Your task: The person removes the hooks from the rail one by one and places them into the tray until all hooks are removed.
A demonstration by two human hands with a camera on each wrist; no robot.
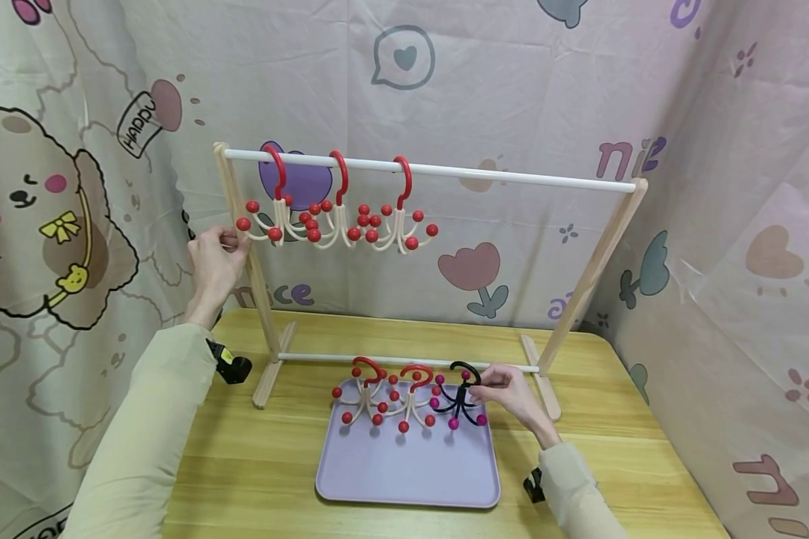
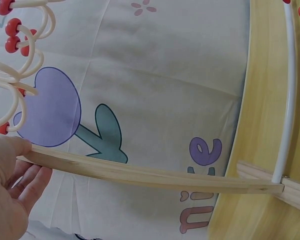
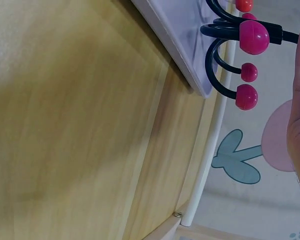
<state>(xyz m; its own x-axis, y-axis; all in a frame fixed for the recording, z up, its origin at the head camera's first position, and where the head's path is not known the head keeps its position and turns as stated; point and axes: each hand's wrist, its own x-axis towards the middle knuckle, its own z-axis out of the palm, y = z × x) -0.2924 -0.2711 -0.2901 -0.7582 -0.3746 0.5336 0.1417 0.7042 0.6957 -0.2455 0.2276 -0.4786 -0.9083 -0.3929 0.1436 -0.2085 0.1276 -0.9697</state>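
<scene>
My left hand [image 1: 216, 262] grips the left wooden post [image 1: 259, 299] of a garment rack, thumb and fingers on either side of it. With its fingertips, my right hand [image 1: 508, 393] pinches the stem of a black claw hanger [image 1: 461, 400] tipped with pink balls, at the far right corner of a lilac tray [image 1: 407, 471]. Beside it on the tray are two cream claw hangers, a left one [image 1: 366, 400] and a middle one [image 1: 411, 404], with red hooks and red balls. Three similar hangers [image 1: 340, 217] hang by their hooks from the left half of the white top rail [image 1: 512, 177].
The rack stands at the back of a wooden table [image 1: 243, 464], with a low white crossbar [image 1: 323, 358] behind the tray. Its right post [image 1: 589, 284] rises beyond my right hand. Printed curtains [image 1: 391, 277] close off the back and both sides.
</scene>
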